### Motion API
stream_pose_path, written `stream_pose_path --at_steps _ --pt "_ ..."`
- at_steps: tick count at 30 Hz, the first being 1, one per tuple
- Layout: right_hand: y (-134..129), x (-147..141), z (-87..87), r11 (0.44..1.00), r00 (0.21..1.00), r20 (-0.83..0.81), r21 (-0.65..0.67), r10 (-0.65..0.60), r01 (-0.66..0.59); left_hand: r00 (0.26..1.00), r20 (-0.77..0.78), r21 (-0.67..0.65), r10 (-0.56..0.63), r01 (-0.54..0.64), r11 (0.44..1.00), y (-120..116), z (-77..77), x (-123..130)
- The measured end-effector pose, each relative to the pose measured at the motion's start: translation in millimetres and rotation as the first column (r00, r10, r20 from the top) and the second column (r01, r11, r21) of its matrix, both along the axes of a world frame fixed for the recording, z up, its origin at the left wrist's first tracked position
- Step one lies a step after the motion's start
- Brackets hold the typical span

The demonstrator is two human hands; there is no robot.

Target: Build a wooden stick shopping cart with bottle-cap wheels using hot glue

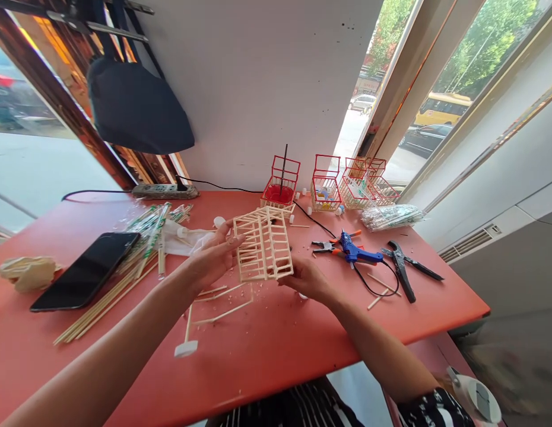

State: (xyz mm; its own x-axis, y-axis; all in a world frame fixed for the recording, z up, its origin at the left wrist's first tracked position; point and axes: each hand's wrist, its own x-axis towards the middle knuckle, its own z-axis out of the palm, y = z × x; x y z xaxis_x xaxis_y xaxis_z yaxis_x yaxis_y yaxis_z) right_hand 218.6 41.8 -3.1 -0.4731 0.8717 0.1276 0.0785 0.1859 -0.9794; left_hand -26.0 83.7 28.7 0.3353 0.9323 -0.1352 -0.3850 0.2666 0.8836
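Observation:
A small basket frame built from bamboo sticks [267,244] is held up over the table, tilted so its barred sides face me. My left hand [217,254] grips its left side, thumb in front of the bars. At the lower right corner my right hand [309,279] has its fingers closed on the frame; some fingertips are hidden behind it. Beneath and to the left, a loose stick frame [225,314] lies on the table, with a white cap-like piece [186,349] at its near end.
The red table [267,367] carries a phone [86,270], bamboo sticks [102,302] and packaged sticks on the left. A blue glue gun [358,252], pliers [329,244] and black-handled cutters [400,267] lie right. Red-trimmed baskets [327,184] stand at the back wall.

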Motion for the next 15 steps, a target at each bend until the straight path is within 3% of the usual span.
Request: stream_pose_path --at_steps 7,11,15 --pt "13 23 4.1 0.988 0.969 0.244 0.156 -0.046 0.008 0.972 -0.162 0.056 0.169 -0.162 0.985 -6 5.1 13" --pt "18 34 5.3 0.993 0.962 0.263 0.111 -0.075 0.047 0.944 -0.271 0.090 0.185 -0.167 0.982 -4 6.4 21" --pt "24 43 0.5 0.986 0.956 0.239 0.049 -0.169 0.162 0.923 -0.332 0.126 0.192 -0.159 0.979 -1 3.7 31"
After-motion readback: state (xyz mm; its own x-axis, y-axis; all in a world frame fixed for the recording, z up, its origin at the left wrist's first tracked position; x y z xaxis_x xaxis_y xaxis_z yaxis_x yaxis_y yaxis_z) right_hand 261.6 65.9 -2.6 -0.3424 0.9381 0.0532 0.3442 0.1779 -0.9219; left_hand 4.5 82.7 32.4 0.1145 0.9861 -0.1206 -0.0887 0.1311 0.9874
